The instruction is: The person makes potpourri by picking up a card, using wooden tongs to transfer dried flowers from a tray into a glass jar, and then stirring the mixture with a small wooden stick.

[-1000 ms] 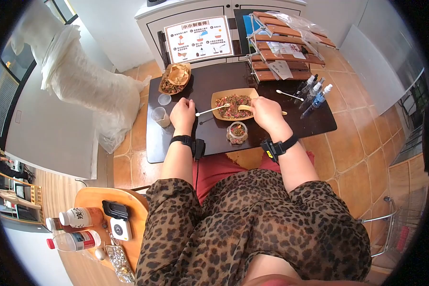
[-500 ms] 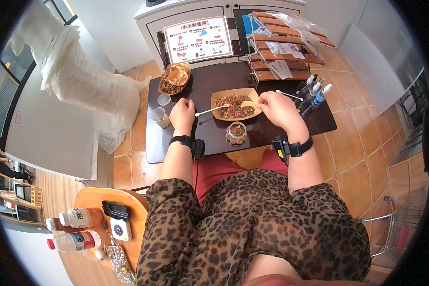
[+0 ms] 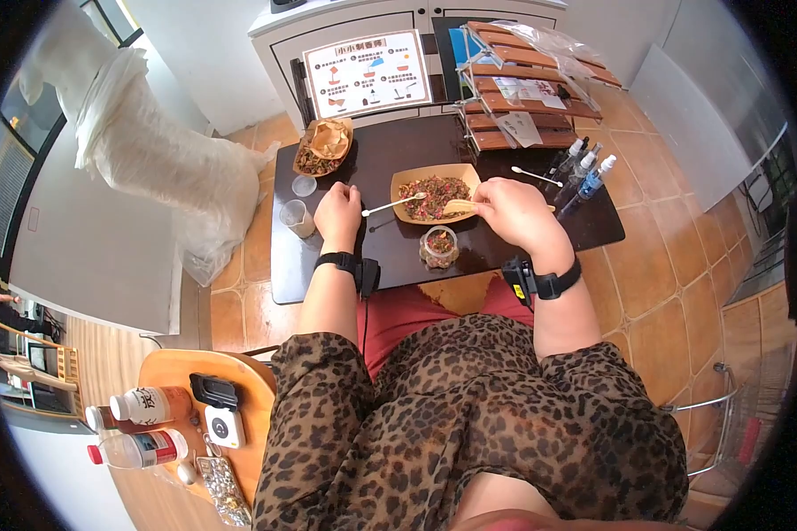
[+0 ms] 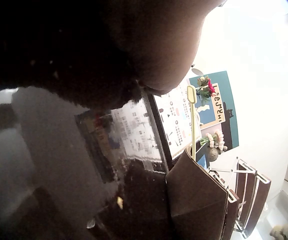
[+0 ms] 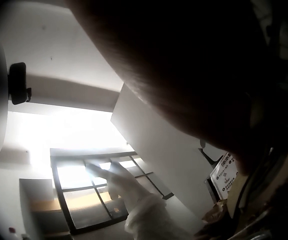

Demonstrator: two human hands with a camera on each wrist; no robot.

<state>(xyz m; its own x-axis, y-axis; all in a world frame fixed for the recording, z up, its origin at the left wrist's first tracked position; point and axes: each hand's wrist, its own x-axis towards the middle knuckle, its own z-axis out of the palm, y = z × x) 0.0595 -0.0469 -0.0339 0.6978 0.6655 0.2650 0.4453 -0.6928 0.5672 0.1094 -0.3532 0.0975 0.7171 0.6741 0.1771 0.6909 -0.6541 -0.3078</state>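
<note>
In the head view my right hand (image 3: 515, 214) pinches a pale wooden scoop (image 3: 460, 206) at the right end of a brown paper tray (image 3: 405, 215). The scoop's end dips among the dried petals and herbs (image 3: 434, 190) filling that tray. My left hand (image 3: 337, 217) rests at the table's left side with fingers curled, holding nothing visible. Close to its knuckles is the handle end of a small white spoon (image 3: 390, 207), which leans over the tray's left rim. The left wrist view shows this spoon (image 4: 192, 120) standing apart from the hand. A clear jar (image 3: 439, 248) of petals stands before the tray.
On the dark table (image 3: 381, 146) are a plastic cup (image 3: 297, 219), a second paper tray (image 3: 323, 164) with a crumpled bag, another white spoon (image 3: 537, 176) and several spray bottles (image 3: 584, 177). Behind stand an instruction sign (image 3: 369, 75) and a slatted wooden rack (image 3: 527, 84).
My right hand has drawn to the right from the tray, then shifted slightly nearer to me, the wooden scoop still in its fingers. The left hand and white spoon stay put.
</note>
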